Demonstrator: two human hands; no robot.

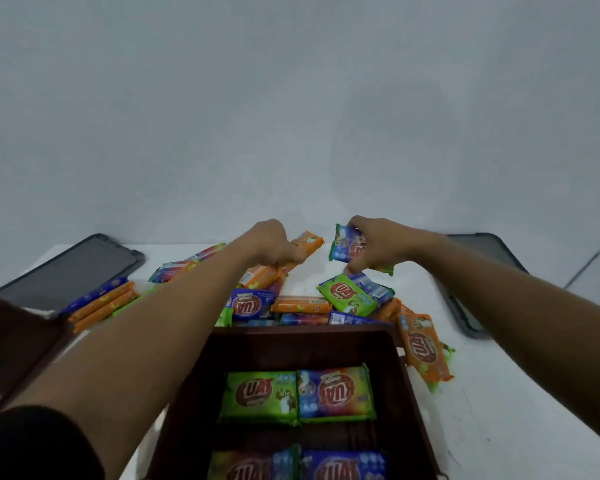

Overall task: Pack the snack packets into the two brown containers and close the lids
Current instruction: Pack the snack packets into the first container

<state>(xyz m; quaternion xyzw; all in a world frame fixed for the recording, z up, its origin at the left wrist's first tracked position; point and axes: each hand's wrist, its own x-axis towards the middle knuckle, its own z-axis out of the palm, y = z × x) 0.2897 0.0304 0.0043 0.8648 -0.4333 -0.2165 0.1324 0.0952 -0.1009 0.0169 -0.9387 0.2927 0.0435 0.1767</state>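
A brown container (409, 386) stands open right in front of me, with several snack packets lying flat on its floor, among them a green one (258, 396). Beyond it a heap of orange, green and blue packets (300, 304) covers the white table. My left hand (269, 245) reaches over the heap and pinches an orange packet (309, 241) at its near end. My right hand (378, 245) holds a blue and green packet (347, 243) upright above the pile. A second brown container (13, 344) shows at the left edge, partly cut off.
Two dark grey lids lie on the table, one at the far left (73, 271) and one at the far right (465, 306) behind my right arm. A row of packets (99, 303) leans beside the left container. A plain white wall rises behind the table.
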